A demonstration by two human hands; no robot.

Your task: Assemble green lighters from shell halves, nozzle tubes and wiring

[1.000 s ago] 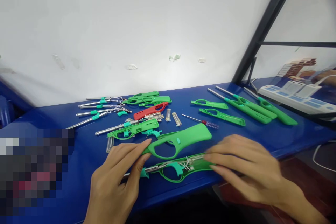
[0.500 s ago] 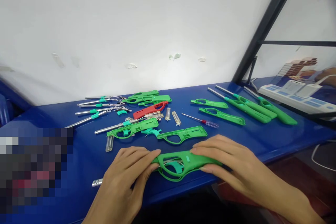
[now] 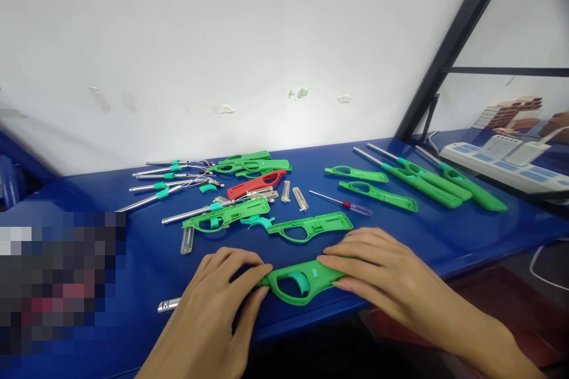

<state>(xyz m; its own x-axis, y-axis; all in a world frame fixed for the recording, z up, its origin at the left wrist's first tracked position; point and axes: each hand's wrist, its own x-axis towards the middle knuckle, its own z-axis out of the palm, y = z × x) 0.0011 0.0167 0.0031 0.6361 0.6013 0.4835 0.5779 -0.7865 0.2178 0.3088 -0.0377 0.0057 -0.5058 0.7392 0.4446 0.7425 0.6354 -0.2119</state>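
A green gas lighter (image 3: 322,278) lies across the near edge of the blue table, its teal trigger showing inside the finger loop. My left hand (image 3: 222,296) pinches the narrow front of its body between thumb and fingers, and the metal tube (image 3: 168,305) sticks out to the left beneath that hand. My right hand (image 3: 382,272) is closed around the handle end, thumb on the near side and fingers on top. Just beyond lies an open green half shell (image 3: 331,223). Left of it, another shell (image 3: 244,211) has a metal tube and teal parts in it.
A screwdriver (image 3: 351,207) lies behind my right hand. Loose metal tubes with wires (image 3: 171,176), a red shell (image 3: 255,185) and clear fuel tanks (image 3: 299,198) sit further back. At right are lighters with tubes (image 3: 422,183), empty half shells (image 3: 377,195) and a power strip (image 3: 502,160).
The two shell halves of the lighter, parted before with wires showing at the loop, now lie together. The trigger sits inside the loop. Both hands still grip it.
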